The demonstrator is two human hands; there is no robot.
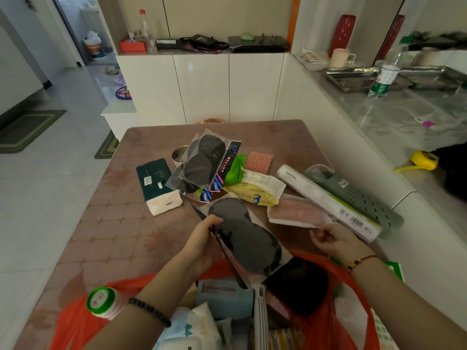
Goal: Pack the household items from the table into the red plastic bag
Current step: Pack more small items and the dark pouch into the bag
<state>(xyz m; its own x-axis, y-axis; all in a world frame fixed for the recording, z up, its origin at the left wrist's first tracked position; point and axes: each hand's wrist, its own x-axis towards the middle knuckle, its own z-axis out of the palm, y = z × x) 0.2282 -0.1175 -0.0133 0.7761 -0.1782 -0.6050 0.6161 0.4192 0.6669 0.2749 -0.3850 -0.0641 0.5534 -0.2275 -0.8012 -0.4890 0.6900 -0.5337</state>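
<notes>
The red plastic bag (348, 294) lies open at the table's near edge, with tissue packs and boxes inside. My left hand (204, 243) grips a clear packet of dark insoles (247, 241), tilted over the bag's mouth. My right hand (336, 241) hovers to the right of the packet, fingers loosely curled, holding nothing. On the table behind lie another insole packet (202, 165), a dark green tissue pack (158, 188), a yellow wipes pack (255, 190), a green pouch (235, 170), an orange sponge (259, 161), a pink pack (295, 212), a long white roll box (326, 202) and a grey slipper (361, 198).
A small metal bowl (178, 154) stands behind the insole packets. A green-capped container (101, 300) sits at the bag's left edge. White cabinets stand behind the table. A counter on the right carries a yellow tape measure (424, 160), a water bottle (385, 74) and metal trays.
</notes>
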